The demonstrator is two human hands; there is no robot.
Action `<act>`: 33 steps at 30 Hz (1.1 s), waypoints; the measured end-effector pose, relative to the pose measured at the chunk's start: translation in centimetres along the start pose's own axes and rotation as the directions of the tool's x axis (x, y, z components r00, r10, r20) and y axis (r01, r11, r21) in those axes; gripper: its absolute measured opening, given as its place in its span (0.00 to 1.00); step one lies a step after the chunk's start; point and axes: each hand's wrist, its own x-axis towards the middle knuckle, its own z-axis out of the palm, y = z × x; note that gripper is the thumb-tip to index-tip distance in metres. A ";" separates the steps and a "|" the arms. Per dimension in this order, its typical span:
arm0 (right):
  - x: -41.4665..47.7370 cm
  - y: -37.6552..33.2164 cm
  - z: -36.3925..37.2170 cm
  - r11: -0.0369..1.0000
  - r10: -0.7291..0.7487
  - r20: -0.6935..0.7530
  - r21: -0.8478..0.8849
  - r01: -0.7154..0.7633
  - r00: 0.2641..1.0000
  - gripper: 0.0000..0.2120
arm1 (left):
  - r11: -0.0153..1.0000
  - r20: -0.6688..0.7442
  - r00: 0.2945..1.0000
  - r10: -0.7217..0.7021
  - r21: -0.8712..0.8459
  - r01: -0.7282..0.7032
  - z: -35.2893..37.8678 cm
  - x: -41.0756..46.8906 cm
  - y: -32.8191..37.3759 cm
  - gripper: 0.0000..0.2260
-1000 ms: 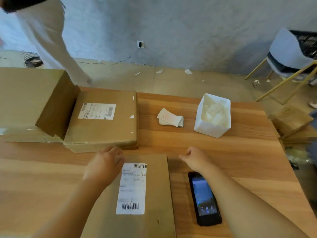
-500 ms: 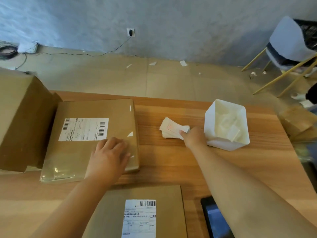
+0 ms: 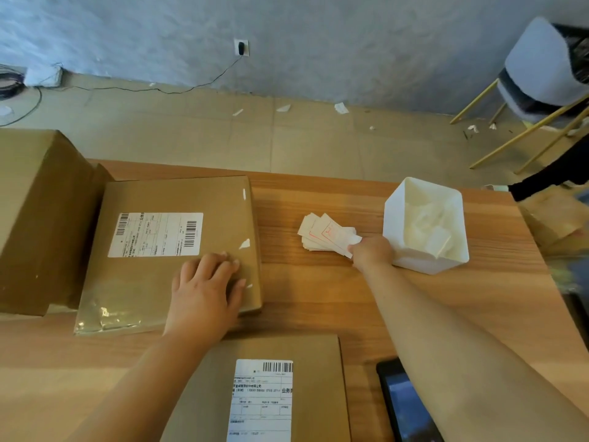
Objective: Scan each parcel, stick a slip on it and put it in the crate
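Two flat brown parcels with white shipping labels lie on the wooden table. The far parcel (image 3: 153, 282) sits left of centre, and my left hand (image 3: 207, 285) rests flat on its near right corner with fingers straight. The near parcel (image 3: 318, 387) lies at the bottom edge, between my arms. A small stack of white slips with red print (image 3: 322, 232) lies mid-table; my right hand (image 3: 371, 252) pinches the near right end of the stack. The black scanner (image 3: 403, 406) lies at bottom right, partly under my right forearm.
A large open cardboard box (image 3: 35, 218) stands at the left edge, against the far parcel. A white bin (image 3: 425, 263) holding crumpled white backing papers stands just right of my right hand. A chair (image 3: 541, 74) stands on the floor beyond the table.
My left hand left the near parcel and came to rest on the far parcel. My right hand reached forward from beside the scanner to the slip stack and took hold of it.
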 end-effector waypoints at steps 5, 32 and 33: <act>-1.7 0.6 -0.7 0.992 -0.055 -0.024 0.114 0.057 0.998 0.11 | 1.000 0.091 0.996 -0.010 -0.013 0.012 -0.3 0.3 -0.1 0.17; -22.8 14.5 -6.0 0.784 -0.569 0.534 0.581 0.217 0.626 0.05 | 0.385 0.243 0.876 -0.416 -0.826 0.412 -3.0 -20.3 7.7 0.06; -23.2 14.7 -6.0 0.786 -0.568 0.541 0.580 0.214 0.620 0.06 | 0.379 0.245 0.875 -0.418 -0.828 0.413 -3.0 -20.8 7.6 0.07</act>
